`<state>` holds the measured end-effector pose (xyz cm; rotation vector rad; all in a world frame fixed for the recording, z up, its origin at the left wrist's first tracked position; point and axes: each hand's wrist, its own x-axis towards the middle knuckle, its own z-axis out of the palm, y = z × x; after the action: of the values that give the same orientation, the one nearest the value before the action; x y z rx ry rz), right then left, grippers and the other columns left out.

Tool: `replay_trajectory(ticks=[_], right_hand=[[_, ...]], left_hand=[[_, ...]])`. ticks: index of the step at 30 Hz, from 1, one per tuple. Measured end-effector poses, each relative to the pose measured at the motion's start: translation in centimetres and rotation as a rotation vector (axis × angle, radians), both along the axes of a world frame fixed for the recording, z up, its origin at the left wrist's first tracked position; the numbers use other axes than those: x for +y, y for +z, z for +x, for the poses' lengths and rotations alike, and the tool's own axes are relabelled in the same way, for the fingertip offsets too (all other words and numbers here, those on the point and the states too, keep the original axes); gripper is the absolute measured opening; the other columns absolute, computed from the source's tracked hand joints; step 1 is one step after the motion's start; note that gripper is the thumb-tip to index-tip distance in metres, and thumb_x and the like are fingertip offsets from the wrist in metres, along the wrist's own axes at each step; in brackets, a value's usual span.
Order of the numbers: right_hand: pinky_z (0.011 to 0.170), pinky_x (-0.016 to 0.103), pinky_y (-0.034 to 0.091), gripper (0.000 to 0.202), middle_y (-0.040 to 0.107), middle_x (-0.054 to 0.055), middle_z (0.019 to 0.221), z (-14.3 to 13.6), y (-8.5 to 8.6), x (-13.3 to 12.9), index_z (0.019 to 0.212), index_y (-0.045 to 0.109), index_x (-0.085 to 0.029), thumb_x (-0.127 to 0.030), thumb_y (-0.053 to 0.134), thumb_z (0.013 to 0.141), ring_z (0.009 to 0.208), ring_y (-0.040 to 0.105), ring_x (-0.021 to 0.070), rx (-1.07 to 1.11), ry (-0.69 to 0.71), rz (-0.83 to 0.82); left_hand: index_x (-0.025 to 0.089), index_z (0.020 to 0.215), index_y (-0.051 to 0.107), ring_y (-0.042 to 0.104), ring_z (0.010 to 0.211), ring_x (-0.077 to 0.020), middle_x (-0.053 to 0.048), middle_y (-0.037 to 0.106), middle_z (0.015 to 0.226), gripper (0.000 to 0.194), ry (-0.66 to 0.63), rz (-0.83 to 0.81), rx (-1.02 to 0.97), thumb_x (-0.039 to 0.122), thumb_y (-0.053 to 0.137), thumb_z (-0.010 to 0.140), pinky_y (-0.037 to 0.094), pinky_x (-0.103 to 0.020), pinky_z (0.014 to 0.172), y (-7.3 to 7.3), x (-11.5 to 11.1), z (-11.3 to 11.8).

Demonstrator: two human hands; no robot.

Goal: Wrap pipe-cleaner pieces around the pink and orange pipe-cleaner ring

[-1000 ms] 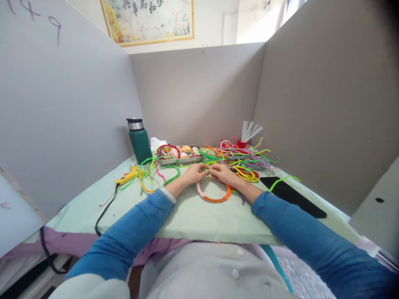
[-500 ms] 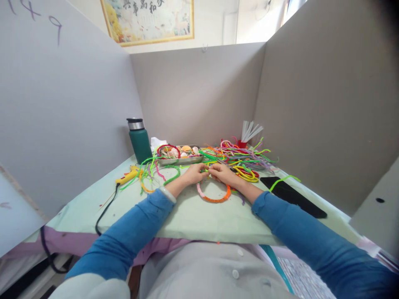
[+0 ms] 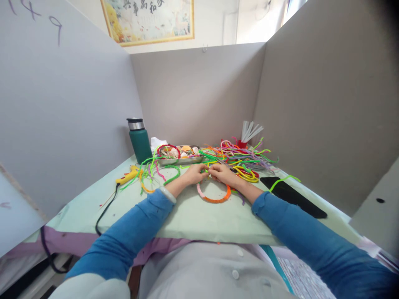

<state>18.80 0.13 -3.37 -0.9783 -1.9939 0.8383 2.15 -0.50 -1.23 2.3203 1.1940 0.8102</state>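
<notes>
Pinching a small yellow-green stem (image 3: 205,170) at the middle of the bench (image 3: 199,226), with left hand (image 3: 195,173) and right hand (image 3: 223,174) almost tip to tip. On both, with fingers bent and clamped on that stem at the tips, the exact grip too small to make out. Just below, on the near side between the wrists, a pink-and-orange fuzzy ring (image 3: 216,201), with its far part hidden behind the hands; impossible to tell whether joined to the stem.

Close behind the right hand, crowding the far right, a tangled heap of chenille stems (image 3: 243,153), with yellow loops (image 3: 246,175) just beside the wrist. Beyond the heap, white glue sticks (image 3: 248,132) upright and leaning in a red cup (image 3: 242,144). Farther right, a black flat slab (image 3: 296,199), crossed at its far end by a lime stem (image 3: 282,179).

Beyond the left hand, a metal tray (image 3: 182,161) of shells (image 3: 186,148), with a dark red ring (image 3: 179,153) over its left end. Near the left forearm, a green curved stem (image 3: 178,172). Farther left, a yellow glue gun (image 3: 127,176) trailing a black cord (image 3: 107,207), and behind it an upright green bottle (image 3: 140,145). Around three sides, grey partitions (image 3: 196,95).
</notes>
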Motion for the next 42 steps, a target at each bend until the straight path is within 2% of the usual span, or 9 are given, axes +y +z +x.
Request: replay_trajectory(ticks=[12,30,35,42], right_hand=[[0.043,0.019,0.028,0.025,0.047,-0.003,0.052,-0.02,0.14,-0.24,0.067,0.052,-0.014,-0.037,0.044,0.075,0.044,0.037,0.0060,-0.029,-0.010,0.025],[0.049,0.021,0.030,0.026,0.051,-0.001,0.056,0.04,0.03,-0.20,0.065,0.053,-0.014,-0.035,0.042,0.076,0.050,0.041,0.0080,-0.125,-0.034,0.133],[0.049,0.021,0.030,0.025,0.051,-0.002,0.056,0.03,0.09,-0.28,0.065,0.052,-0.015,-0.033,0.041,0.077,0.051,0.042,0.0081,-0.150,-0.031,0.158],[0.051,0.022,0.030,0.024,0.051,-0.001,0.056,0.04,0.14,-0.27,0.062,0.050,-0.015,-0.031,0.041,0.077,0.052,0.042,0.0085,-0.182,-0.021,0.212]], left_hand=[[0.014,0.096,0.059,0.052,0.042,-0.0100,0.002,0.055,0.049,0.031,-0.018,-0.028,0.016,0.028,0.049,0.071,0.036,-0.016,0.039,-0.33,0.36,-0.19],[0.015,0.096,0.059,0.055,0.049,-0.0131,-0.001,0.061,0.061,0.032,-0.050,-0.005,0.123,0.031,0.046,0.071,0.039,-0.020,0.045,-0.34,0.53,-0.33],[0.015,0.096,0.058,0.054,0.049,-0.0118,-0.002,0.062,0.067,0.033,-0.040,-0.006,0.139,0.032,0.046,0.071,0.039,-0.020,0.046,-0.17,0.39,-0.28],[0.014,0.097,0.059,0.053,0.049,-0.0110,-0.001,0.062,0.064,0.034,-0.022,0.002,0.167,0.032,0.046,0.071,0.038,-0.019,0.047,-0.09,0.34,-0.25]])
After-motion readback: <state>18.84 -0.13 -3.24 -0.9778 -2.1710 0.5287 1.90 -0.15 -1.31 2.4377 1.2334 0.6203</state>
